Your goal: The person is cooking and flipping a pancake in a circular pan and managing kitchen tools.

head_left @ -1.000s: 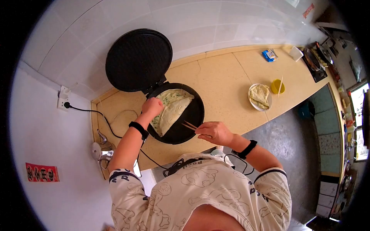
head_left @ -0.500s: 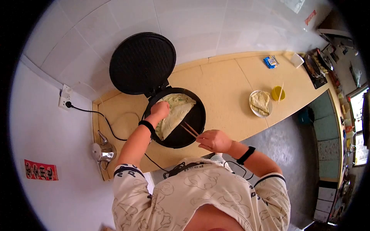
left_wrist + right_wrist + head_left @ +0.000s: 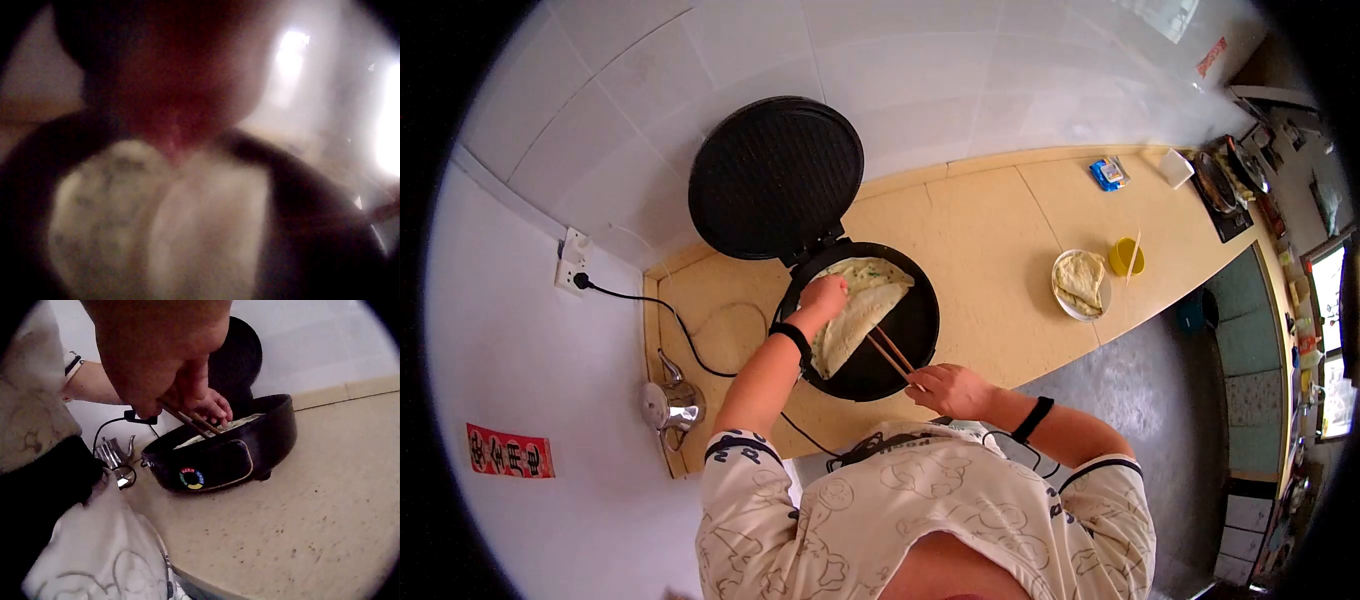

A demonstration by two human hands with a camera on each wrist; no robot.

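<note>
Folded scallion pancake (image 3: 862,305) lies in the electric griddle pan (image 3: 917,325), long axis near-left to far-right, my left hand (image 3: 825,297) on its left edge (pinching or pressing, can't tell), right hand (image 3: 950,390) gripping chopsticks (image 3: 890,352) aimed at its right edge; only the right wrist view shows the pan's dial (image 3: 192,477).

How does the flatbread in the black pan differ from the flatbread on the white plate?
The flatbread in the pan looks larger and is folded over once, with green flecks showing. The flatbread on the plate looks smaller and more crumpled. The left hand holds the flatbread in the pan, and the chopsticks in the right hand reach it; the flatbread on the plate lies untouched. Both are pale and thin.
</note>
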